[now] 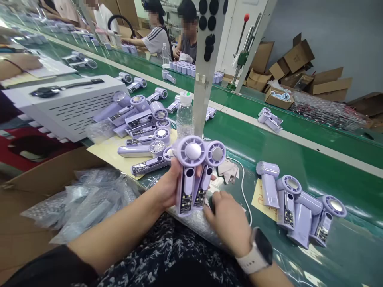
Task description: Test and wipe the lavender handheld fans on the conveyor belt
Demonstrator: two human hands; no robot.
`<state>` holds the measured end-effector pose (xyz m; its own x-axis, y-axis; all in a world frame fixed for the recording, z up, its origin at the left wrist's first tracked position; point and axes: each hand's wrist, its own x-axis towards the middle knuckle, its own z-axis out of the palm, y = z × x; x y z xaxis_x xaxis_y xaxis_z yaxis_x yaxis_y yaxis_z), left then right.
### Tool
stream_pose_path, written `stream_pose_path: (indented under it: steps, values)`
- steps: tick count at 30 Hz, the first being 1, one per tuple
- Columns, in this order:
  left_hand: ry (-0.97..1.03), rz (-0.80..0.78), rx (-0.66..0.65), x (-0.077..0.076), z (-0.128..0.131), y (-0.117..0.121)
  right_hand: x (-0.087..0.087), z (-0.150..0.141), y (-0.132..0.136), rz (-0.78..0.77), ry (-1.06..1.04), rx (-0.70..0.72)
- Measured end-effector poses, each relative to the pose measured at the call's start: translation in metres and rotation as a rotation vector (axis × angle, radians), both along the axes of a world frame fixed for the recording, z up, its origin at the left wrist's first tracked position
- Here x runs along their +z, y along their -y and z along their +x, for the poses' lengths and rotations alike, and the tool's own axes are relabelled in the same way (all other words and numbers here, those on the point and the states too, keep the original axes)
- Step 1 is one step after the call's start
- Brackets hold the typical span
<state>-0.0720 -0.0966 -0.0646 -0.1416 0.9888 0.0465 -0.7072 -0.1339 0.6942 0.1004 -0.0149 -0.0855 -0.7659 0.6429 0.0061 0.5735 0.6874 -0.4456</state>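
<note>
Two lilac handheld fans, a nearer one (185, 187) and one beside it (214, 154), are held upright together in front of me. Both handles lack a cover on the side facing me, so circuit boards show inside. My left hand (171, 185) wraps round them from the left, its fingers partly hidden behind the handles. Just right of the handles' lower ends is my right hand (226, 217), with a watch on its wrist. Its fingers are curled inward, and whatever lies between them cannot be made out.
A pile of similar fans (143, 123) lies on the left, beside a white vented box (74, 107). More fans (299, 207) lie on the right. A plastic bottle (184, 115) stands before a metal post (205, 79). Below left, a carton (56, 171) holds bubble bags. Co-workers sit across the green belt (239, 135).
</note>
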Motion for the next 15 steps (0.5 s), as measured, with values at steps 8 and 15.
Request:
stream_pose_path:
  steps: [8, 15]
  values:
    - [-0.076, 0.099, 0.187, 0.008, 0.021, -0.031, 0.006, 0.032, 0.008, -0.756, -0.368, 0.063]
    - [0.044, 0.134, 0.26, 0.027, 0.046, -0.051, 0.016, 0.034, 0.016, -0.986, -0.679, -0.018]
